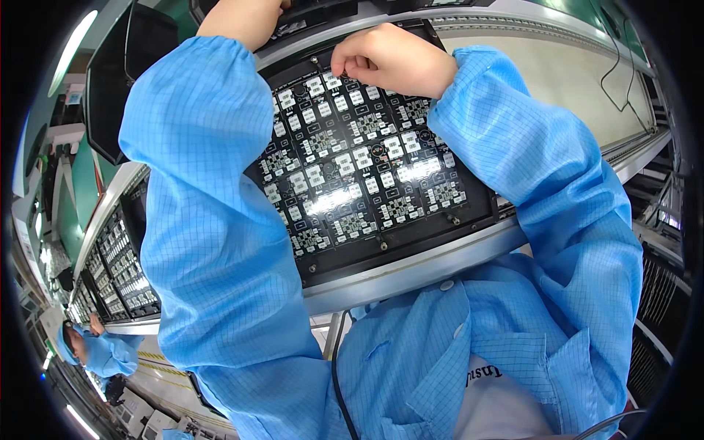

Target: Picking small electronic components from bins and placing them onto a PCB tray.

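Note:
A panel of black circuit boards (339,147) with many white and silver parts lies in a black carrier frame (469,192) in front of me. Small metal knobs stand along the frame's edge. Over the panel's far edge is my right hand (392,59), its fingers curled and thumb and forefinger pressed together close to the white parts. Whatever sits between those fingertips is too small to make out. My left hand (249,20) reaches past the carrier's far left corner toward a black tray (317,22); the picture's top edge cuts off most of its fingers.
A metal rail (414,270) runs along the carrier's near side. More board panels (121,260) sit farther left on the line, where a co-worker in blue (110,353) stands. A dark monitor (110,81) is at left. To the right, a black cable (620,106) crosses a pale surface (543,88).

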Demonstrator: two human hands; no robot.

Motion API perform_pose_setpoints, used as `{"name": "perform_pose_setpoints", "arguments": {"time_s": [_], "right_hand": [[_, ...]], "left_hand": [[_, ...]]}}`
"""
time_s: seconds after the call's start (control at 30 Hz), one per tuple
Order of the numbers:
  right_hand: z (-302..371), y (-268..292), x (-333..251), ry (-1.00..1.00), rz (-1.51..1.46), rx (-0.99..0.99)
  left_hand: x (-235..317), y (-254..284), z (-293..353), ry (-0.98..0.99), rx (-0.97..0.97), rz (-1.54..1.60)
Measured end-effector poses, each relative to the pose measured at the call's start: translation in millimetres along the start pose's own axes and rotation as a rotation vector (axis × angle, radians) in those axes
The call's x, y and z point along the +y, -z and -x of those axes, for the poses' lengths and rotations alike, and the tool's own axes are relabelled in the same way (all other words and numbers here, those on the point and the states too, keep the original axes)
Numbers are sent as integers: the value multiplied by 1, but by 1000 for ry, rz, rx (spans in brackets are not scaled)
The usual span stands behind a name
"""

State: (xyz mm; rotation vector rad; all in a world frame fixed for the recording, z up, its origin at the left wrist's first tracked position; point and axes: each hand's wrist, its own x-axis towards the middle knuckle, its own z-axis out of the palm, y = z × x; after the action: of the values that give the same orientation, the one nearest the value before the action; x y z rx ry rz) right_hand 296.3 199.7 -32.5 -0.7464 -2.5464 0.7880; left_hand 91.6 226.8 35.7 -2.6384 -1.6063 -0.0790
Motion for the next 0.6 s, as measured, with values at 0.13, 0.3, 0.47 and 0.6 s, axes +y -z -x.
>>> {"name": "perform_pose_setpoints", "arguments": {"time_s": [0.13, 0.3, 0.47, 0.6], "right_hand": [[0, -6, 6, 3, -28, 40], [6, -3, 9, -12, -52, 25], [-3, -7, 1, 6, -43, 34], [3, 5, 4, 31, 27, 19]], "left_hand": [[-4, -5, -6, 75, -6, 22], [6, -8, -11, -26, 169, 23], [21, 21, 11, 124, 355, 679], [53, 36, 26, 120, 308, 1042]]}}
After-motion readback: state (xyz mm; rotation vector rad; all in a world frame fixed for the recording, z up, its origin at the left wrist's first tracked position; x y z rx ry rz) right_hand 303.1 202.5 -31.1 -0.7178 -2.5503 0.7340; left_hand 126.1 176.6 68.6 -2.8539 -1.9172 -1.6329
